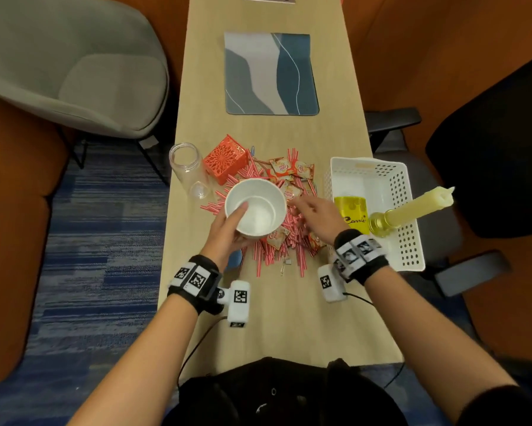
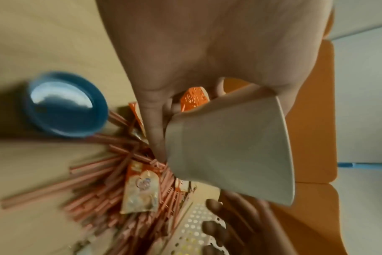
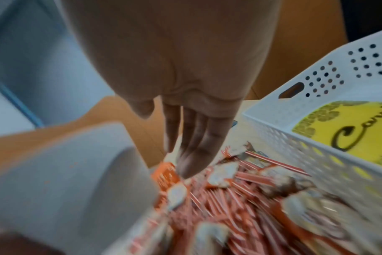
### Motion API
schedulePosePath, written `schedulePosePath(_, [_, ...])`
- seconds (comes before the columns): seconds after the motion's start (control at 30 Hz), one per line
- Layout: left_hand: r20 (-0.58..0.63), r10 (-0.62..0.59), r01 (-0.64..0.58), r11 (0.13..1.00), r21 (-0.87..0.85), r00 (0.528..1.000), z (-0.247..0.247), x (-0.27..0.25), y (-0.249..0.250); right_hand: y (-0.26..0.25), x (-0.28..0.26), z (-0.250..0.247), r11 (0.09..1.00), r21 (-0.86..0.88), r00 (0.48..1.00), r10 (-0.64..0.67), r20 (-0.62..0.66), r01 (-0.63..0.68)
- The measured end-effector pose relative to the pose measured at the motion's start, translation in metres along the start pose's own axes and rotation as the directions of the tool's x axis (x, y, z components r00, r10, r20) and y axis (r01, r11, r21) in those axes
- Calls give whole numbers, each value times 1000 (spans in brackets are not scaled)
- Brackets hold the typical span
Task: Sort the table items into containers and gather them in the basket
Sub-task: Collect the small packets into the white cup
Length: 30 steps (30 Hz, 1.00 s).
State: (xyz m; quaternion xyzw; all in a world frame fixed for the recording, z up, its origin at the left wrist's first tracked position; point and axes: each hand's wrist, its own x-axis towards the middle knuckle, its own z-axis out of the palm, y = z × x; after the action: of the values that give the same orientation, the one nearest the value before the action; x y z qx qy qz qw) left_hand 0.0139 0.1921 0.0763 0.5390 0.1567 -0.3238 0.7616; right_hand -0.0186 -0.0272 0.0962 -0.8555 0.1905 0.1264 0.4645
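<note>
Sorting barely begun. White paper cup (image 1: 255,209) empty, held above the pile by the left hand (image 1: 227,232), thumb inside the rim, fingers wrapped round the wall. Right hand (image 1: 317,216) a loose, flat grip, fingers extended and holding nothing, tips reaching over the creamer sachets (image 1: 292,172). Red-striped straws (image 1: 277,244) and sachets lie mixed mid-counter (image 1: 289,318). Clear jar (image 1: 187,167) on its side, empty; orange lattice box (image 1: 226,159) beside it. White perforated basket (image 1: 409,216) at right holds only a yellow packet (image 1: 352,213) and a candle in its holder (image 1: 412,210). Blue lid (image 2: 65,105) near the pile.
</note>
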Motion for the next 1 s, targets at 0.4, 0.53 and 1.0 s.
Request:
schedulePosePath(0.4, [-225,81,-49,988,146,971,-32,-26,-1,39,2,86,816,-568,992,48,-113,-104])
schedulePosePath(0.53, [-259,78,-43,990,138,963,-37,-21,-1,30,16,50,899,-419,980,51,-193,-129])
schedulePosePath(1.0, [-189,46,-6,979,204,981,-25,12,21,14,106,10,906,-407,985,51,-165,-116])
